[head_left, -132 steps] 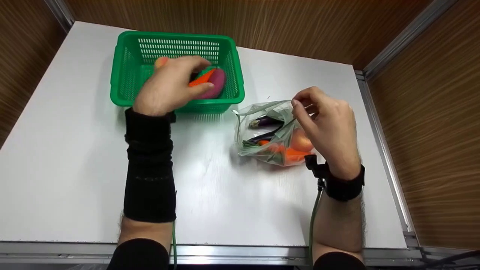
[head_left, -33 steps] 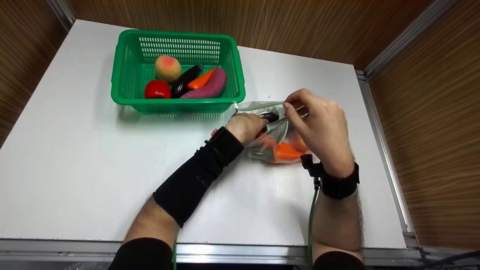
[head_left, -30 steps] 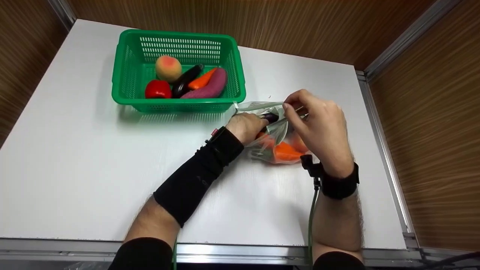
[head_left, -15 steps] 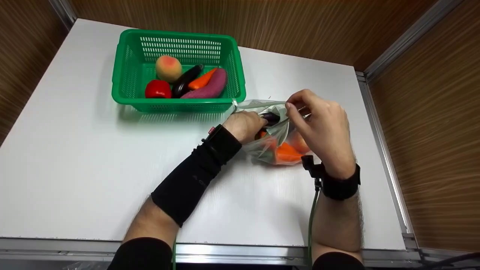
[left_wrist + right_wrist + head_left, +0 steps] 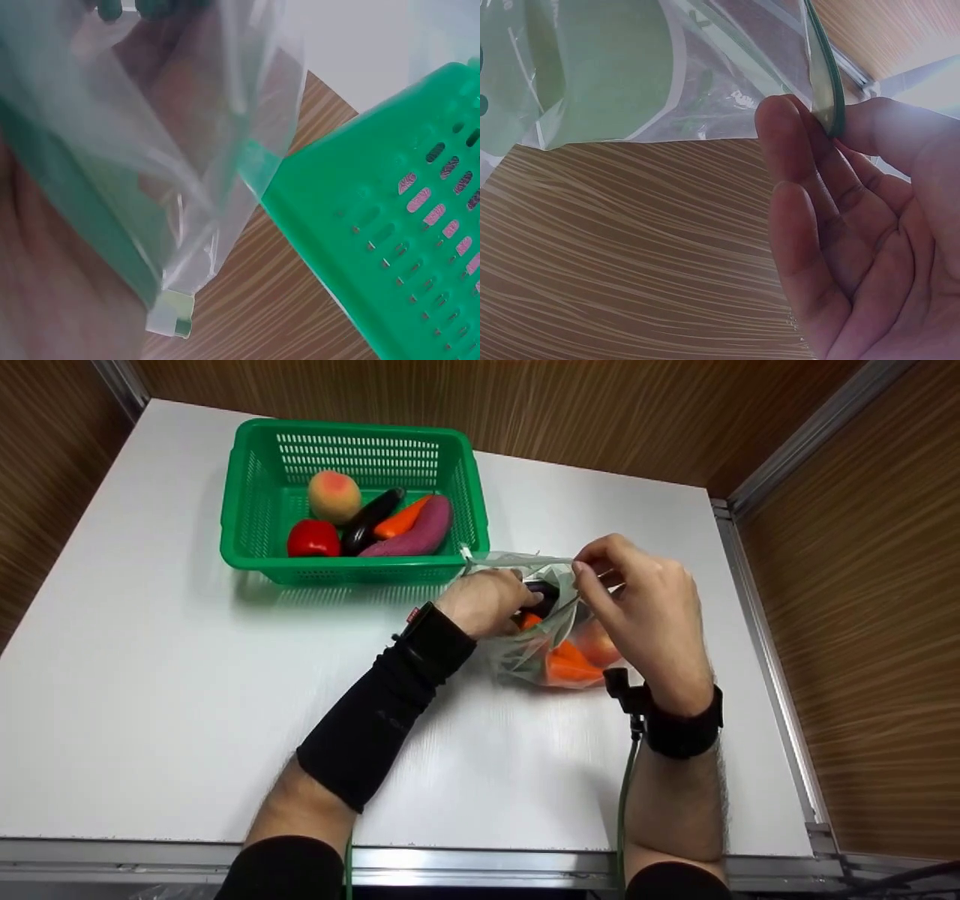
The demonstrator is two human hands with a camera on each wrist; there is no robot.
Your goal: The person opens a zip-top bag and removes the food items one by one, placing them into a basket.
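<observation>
In the head view, a clear zip bag (image 5: pixel 517 649) with a green edge lies on the table. My left hand (image 5: pixel 484 598) reaches into its mouth and grips a dark eggplant (image 5: pixel 546 594), thumb across it; the fingertips are hidden. Plastic covers most of that hand's work in the left wrist view. My right hand (image 5: pixel 645 619) pinches the bag's rim between thumb and index finger, as the right wrist view shows at the green zip edge (image 5: pixel 831 82). An orange carrot (image 5: pixel 571 664) and a round reddish fruit (image 5: pixel 598 643) show through the bag.
Behind and left of the bag stands a green basket (image 5: pixel 352 562). It holds a peach (image 5: pixel 334 497), a red round item (image 5: pixel 313 538), an eggplant (image 5: pixel 367 523), a carrot (image 5: pixel 403 519) and a purple sweet potato (image 5: pixel 424 531). Wood-grain walls (image 5: pixel 562 420) enclose the white table (image 5: pixel 150 697).
My left hand has gone from the basket into the bag, and lately has shifted slightly up and left, lifting the bag's left corner. The right hand keeps its pinch on the rim.
</observation>
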